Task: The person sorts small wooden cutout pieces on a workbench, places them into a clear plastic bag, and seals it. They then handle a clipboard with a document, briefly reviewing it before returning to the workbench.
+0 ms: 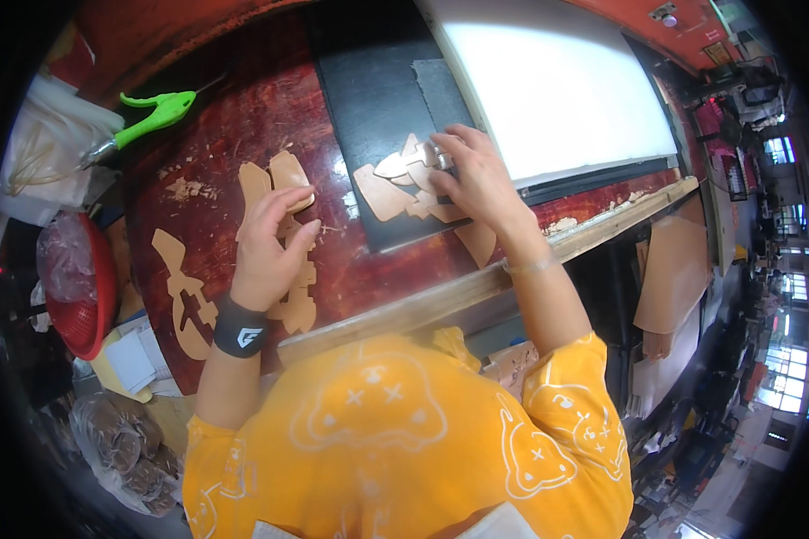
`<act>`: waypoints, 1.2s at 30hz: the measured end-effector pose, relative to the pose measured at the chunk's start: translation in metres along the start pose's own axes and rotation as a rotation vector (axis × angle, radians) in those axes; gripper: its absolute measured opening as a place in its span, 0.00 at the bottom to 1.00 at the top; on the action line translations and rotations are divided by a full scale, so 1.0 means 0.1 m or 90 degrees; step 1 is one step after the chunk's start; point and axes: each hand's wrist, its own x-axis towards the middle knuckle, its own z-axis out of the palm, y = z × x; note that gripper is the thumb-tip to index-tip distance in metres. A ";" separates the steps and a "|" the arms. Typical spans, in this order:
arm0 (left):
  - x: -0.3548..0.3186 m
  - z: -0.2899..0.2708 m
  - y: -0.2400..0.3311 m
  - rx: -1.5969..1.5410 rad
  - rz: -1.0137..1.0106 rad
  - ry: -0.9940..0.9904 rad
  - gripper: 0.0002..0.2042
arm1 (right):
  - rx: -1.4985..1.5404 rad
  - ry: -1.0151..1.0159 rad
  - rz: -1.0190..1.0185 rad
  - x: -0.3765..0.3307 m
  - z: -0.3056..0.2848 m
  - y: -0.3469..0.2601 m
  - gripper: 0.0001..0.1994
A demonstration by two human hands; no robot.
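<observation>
Fingers [289, 199] of the left hand [270, 251] pinch the near end of a tan cut-out leather piece [288, 171], whose long axis runs away from the person on the red-brown worktable [207, 126]. Right hand [476, 175] lies fingers together, pressed flat on a cluster of tan pieces [395, 189] on the black mat [368, 99], a small metal tool seemingly under the fingertips; that cluster is directly beneath it, well right of the left hand. Red basket [94, 296] at far left holds a clear bag, contents unclear.
</observation>
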 end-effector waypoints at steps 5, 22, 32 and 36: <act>-0.05 -0.09 -0.08 0.019 -0.007 0.021 0.16 | 0.011 -0.030 -0.014 0.23 0.02 0.13 0.15; -0.47 -0.09 0.02 -0.525 -0.438 -0.200 0.18 | 0.853 -0.275 0.227 -0.03 0.33 -1.12 0.20; -0.58 -0.52 -0.26 0.201 -0.121 0.126 0.22 | 0.663 -0.480 0.287 0.08 0.53 -1.20 0.11; -0.67 -0.32 -0.39 0.201 -0.107 0.093 0.23 | 0.460 -0.338 0.161 0.10 0.64 -1.32 0.12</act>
